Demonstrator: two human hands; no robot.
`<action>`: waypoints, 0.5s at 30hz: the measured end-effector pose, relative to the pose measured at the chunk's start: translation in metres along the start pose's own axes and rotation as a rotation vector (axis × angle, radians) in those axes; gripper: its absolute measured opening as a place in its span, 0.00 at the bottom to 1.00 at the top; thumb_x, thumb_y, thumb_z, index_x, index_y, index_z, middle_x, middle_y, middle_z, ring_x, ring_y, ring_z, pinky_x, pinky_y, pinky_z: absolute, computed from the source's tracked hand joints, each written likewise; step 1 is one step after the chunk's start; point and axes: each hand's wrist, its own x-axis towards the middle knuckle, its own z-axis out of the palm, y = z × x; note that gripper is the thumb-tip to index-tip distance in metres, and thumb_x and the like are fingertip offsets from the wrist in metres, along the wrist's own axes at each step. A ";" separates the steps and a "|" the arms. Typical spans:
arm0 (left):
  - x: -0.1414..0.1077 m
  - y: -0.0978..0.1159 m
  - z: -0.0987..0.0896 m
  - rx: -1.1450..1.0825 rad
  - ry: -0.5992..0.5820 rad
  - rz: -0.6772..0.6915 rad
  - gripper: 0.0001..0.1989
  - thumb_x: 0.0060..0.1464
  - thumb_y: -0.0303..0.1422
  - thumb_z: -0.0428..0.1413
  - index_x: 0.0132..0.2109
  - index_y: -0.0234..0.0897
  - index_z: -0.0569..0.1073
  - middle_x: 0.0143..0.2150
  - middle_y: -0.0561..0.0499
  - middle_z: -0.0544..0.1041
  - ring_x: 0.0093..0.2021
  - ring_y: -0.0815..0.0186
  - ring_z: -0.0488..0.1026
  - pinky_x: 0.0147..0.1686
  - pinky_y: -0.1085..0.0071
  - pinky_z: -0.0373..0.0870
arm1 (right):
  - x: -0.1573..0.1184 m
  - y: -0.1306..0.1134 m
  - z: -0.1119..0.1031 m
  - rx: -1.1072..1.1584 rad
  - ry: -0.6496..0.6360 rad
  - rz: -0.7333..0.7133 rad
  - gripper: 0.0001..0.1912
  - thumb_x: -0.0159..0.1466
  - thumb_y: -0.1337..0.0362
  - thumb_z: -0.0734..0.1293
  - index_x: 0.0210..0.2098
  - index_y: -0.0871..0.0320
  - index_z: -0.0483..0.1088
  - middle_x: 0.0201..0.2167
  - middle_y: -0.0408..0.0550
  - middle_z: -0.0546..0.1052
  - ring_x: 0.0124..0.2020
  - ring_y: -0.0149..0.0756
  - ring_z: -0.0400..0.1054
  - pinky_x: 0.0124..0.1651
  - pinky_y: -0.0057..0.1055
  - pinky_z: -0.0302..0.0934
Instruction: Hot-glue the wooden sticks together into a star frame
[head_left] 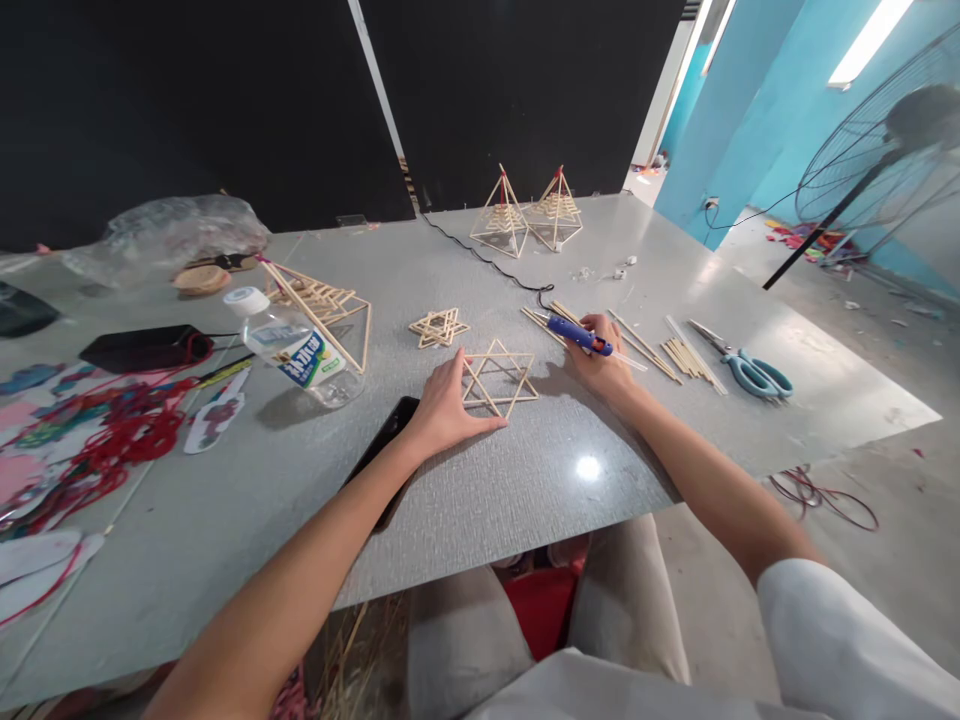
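Observation:
A six-pointed star made of thin wooden sticks point(517, 368) lies flat on the table. My left hand point(448, 405) holds it from the left, index fingertip at the upper left point and thumb at the bottom point. In my right hand point(600, 362) is a blue hot glue gun point(576, 334), tilted on its side, with a clear glue stick protruding from its back. The fingers around its handle are partly hidden. Just beyond the star sits a smaller stick star point(439, 327). Loose wooden sticks point(646, 348) lie beside the right hand.
Teal-handled scissors point(754, 372) and short cut sticks point(686, 358) lie right. Two stick pyramids point(501, 215) stand at the back. Left are a plastic bottle point(300, 350), another stick pyramid point(352, 312) and red yarn point(127, 430). A phone point(386, 440) lies under my left forearm. The gun's cord point(480, 255) runs backward.

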 end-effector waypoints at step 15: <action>-0.002 0.000 0.002 0.000 0.029 0.021 0.71 0.49 0.57 0.81 0.87 0.40 0.54 0.84 0.26 0.66 0.84 0.29 0.63 0.84 0.30 0.59 | 0.001 -0.005 0.004 0.383 -0.097 0.250 0.17 0.65 0.50 0.72 0.49 0.46 0.68 0.26 0.34 0.73 0.20 0.37 0.69 0.24 0.32 0.62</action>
